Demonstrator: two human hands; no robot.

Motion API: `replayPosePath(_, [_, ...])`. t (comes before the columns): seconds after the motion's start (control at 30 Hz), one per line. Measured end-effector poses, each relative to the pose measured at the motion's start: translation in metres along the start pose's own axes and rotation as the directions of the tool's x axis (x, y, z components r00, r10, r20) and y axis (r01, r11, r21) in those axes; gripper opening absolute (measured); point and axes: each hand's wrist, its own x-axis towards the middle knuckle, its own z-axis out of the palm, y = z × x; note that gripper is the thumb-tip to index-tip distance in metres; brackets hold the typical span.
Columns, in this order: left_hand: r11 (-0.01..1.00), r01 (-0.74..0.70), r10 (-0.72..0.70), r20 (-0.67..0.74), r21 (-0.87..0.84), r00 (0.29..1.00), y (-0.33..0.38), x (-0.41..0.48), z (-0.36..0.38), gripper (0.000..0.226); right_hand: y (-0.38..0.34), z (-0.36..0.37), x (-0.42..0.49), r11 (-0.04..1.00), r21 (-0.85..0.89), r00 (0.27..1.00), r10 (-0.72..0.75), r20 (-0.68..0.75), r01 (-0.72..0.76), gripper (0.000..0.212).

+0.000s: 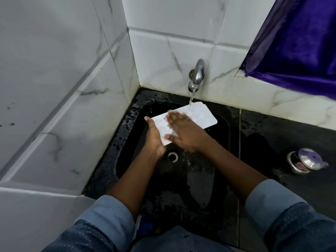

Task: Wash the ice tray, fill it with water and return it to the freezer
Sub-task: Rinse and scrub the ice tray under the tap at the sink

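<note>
Nothing legible here: the small sticker (300,165) on the steel pot (309,158), right of the sink (221,142), is too blurred.

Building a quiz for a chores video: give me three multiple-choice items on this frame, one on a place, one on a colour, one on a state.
1. Where does the steel container stand? A on the dark counter right of the sink; B inside the sink; C on the floor.
2. What colour is the curtain? A green; B purple; C yellow.
3. The tap is: A shut off; B dripping onto bare counter; C running onto the ice tray.
Answers: 1 A, it stands past the sink's right rim; 2 B, the cloth is purple; 3 C, a stream hits the tray that the left hand holds.
</note>
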Motion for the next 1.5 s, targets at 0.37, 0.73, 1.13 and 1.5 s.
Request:
replayPosePath(0.37, [0.997,0.071,-0.070,0.038,-0.031,0.997,-0.006,0.003,0.026,0.107,0.000,-0.004,-0.013,0.999,-0.023,0.998,-0.045,0.037,0.046,0.102])
replayPosePath(0.73, [0.995,0.010,-0.003,0.074,-0.097,0.997,-0.012,0.018,0.054,0.075,0.009,-0.010,0.005,1.000,-0.020,1.000,-0.003,0.026,0.003,0.091])
replayPosePath(1.13, [0.993,0.025,0.001,0.224,-0.114,0.975,-0.010,0.033,0.049,0.089,0.032,-0.011,0.010,0.987,-0.002,0.987,0.161,-0.019,-0.161,0.103])
replayPosePath(1.5, [0.996,0.055,-0.041,0.173,-0.075,0.984,0.003,0.039,0.036,0.100,0.022,-0.009,0.011,0.990,0.019,0.990,0.141,0.006,-0.142,0.110])
